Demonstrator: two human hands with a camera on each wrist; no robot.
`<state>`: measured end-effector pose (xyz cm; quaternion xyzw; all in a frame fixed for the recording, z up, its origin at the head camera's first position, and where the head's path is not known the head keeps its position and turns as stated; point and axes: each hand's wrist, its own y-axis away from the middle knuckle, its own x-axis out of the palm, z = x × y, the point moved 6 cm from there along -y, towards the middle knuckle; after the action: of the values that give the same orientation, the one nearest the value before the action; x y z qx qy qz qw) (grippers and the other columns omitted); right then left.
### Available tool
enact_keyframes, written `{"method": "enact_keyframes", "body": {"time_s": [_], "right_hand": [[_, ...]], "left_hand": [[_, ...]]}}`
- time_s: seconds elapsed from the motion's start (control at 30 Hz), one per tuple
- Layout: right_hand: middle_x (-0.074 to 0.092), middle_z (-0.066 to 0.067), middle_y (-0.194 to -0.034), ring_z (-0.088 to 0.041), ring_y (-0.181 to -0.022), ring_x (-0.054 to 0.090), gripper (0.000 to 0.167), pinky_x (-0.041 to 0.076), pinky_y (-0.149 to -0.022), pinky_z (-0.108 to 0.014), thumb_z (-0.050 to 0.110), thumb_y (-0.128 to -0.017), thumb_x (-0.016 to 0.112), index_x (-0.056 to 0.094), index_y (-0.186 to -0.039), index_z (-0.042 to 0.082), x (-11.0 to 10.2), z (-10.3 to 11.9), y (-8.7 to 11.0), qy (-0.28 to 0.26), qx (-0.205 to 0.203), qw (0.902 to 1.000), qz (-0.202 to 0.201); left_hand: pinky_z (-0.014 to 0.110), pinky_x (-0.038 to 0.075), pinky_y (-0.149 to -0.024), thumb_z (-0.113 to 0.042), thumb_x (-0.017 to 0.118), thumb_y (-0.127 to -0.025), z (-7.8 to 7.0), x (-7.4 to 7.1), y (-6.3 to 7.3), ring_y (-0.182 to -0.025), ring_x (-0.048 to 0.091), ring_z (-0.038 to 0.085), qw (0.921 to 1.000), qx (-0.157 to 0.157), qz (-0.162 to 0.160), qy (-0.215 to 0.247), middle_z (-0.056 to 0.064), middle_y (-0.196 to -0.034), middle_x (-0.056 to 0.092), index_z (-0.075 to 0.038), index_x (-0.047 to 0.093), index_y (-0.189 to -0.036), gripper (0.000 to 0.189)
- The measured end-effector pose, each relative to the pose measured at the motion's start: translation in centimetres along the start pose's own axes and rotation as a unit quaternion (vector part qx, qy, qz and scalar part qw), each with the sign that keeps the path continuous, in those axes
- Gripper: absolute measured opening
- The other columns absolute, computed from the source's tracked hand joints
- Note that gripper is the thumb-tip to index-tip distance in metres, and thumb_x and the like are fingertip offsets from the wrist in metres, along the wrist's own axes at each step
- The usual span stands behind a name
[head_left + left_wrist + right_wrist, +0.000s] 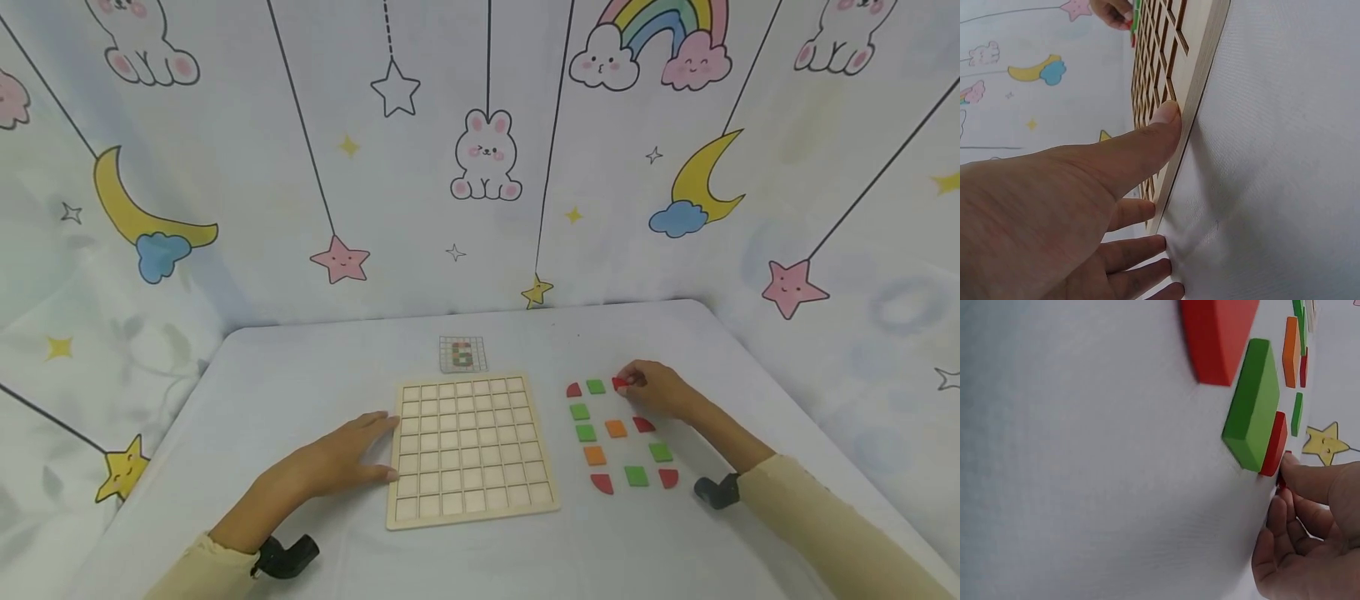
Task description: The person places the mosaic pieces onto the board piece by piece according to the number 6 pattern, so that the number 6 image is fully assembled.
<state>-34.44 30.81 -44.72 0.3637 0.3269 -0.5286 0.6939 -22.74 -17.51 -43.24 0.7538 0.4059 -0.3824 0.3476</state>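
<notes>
R hand (658,390), fingers pinching red pc (618,383) just R of green sq. (596,387), far row of colored pcs (616,428). L hand (337,457), fingers spread, thumb on L edge of wooden grid board (468,437); small printed card (462,355) just beyond, on white tabletop (315,358).

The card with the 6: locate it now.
In the head view, the card lies just beyond the far edge of the wooden grid board, left of the coloured pieces.

White-covered table (315,367): wooden grid board (470,453), small card (462,355) beyond it; red, green, orange pieces (616,428) alongside.
</notes>
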Motion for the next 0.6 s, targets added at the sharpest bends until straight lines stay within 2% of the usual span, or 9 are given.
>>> {"method": "enact_keyframes", "body": {"time_s": [0.3,0.47,0.6], "right_hand": [[0.069,-0.016,-0.112,-0.030,-0.103,0.061,0.030,0.058,-0.099,-0.051,0.017,-0.103,0.069,0.065,-0.124,-0.003,-0.1,1.0,0.1,0.016,-0.027,0.9994,-0.015],[0.071,-0.016,-0.110,-0.029,-0.101,0.063,0.027,0.058,-0.098,-0.052,0.013,-0.102,0.069,0.066,-0.123,-0.004,-0.3,3.4,0.3,0.001,-0.065,0.9975,-0.028],[0.071,-0.016,-0.111,-0.030,-0.103,0.064,0.027,0.058,-0.099,-0.052,0.012,-0.103,0.067,0.067,-0.124,-0.004,0.2,5.7,0.3,-0.009,-0.074,0.9967,-0.031]], "left_hand": [[0.064,0.035,-0.123,-0.046,0.079,-0.094,0.1,0.1,0.1,-0.152,0.037,0.047,1.0000,0.005,-0.006,-0.003,0.026,-0.164,0.038,-0.004,0.042,-0.160,0.087],[0.063,0.035,-0.123,-0.046,0.079,-0.094,0.0,0.1,0.1,-0.153,0.037,0.046,1.0000,0.003,-0.006,-0.002,0.025,-0.165,0.038,-0.005,0.042,-0.160,0.087],[0.063,0.034,-0.123,-0.047,0.079,-0.094,-0.1,0.0,0.1,-0.153,0.037,0.046,1.0000,0.001,-0.004,-0.001,0.025,-0.165,0.038,-0.005,0.042,-0.160,0.087]]}}
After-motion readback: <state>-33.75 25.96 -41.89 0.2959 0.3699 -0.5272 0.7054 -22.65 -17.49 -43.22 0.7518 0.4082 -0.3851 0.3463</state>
